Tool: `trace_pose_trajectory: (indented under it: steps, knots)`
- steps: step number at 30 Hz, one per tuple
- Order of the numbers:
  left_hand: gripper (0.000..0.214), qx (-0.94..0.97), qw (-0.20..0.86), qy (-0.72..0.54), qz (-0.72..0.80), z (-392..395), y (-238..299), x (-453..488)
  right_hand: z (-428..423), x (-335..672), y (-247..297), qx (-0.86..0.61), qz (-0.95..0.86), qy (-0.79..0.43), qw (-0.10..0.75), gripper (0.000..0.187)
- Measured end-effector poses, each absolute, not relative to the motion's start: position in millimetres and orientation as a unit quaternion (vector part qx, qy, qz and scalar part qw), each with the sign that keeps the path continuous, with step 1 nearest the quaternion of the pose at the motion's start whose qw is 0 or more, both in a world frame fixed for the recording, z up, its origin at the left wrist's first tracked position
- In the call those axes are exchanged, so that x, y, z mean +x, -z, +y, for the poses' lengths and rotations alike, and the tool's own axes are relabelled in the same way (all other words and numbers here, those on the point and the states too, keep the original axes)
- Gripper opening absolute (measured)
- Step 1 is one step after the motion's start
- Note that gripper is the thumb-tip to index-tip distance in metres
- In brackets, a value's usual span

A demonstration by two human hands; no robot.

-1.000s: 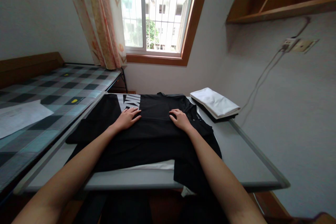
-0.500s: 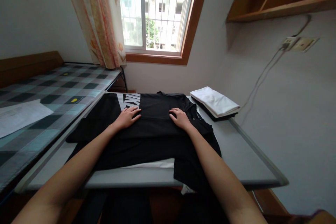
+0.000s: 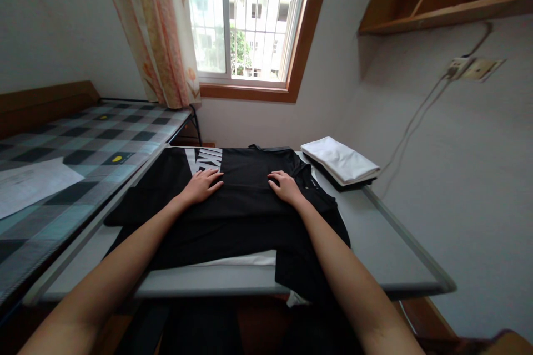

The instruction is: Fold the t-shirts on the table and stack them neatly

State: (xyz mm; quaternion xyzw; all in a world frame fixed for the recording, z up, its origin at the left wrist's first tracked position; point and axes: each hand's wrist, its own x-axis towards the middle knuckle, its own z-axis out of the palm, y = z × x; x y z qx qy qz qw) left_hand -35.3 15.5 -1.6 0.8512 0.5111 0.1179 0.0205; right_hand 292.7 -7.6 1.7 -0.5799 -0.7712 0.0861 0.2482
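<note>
A black T-shirt (image 3: pixel 245 208) with large pale lettering lies spread sideways on the light-topped table (image 3: pixel 387 244), its collar towards the right. Part of it is folded over, and one sleeve hangs over the near edge. My left hand (image 3: pixel 202 184) rests on the cloth beside the lettering, fingers stretched out. Farther right, my right hand (image 3: pixel 285 186) lies on the same shirt near the collar, palm down with fingers apart. Neither hand grips the fabric. Some white cloth (image 3: pixel 245 259) shows beneath the shirt's near edge.
Folded white and black clothes (image 3: pixel 339 161) are stacked at the table's far right corner. On the left stands a bed with a checked cover (image 3: pixel 137 127) and a sheet of paper (image 3: pixel 37 183). A cable (image 3: pixel 412 122) hangs down the right wall. The window (image 3: pixel 250 22) is behind the table.
</note>
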Motion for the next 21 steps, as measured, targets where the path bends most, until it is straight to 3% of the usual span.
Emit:
trace_pose_trajectory:
  steps: [21]
  knots:
    - [0.052, 0.849, 0.030, -0.131, 0.512, 14.1, -0.3, -34.2, -7.4, 293.4, -1.3, -0.581, -0.773, -0.076, 0.245, 0.027]
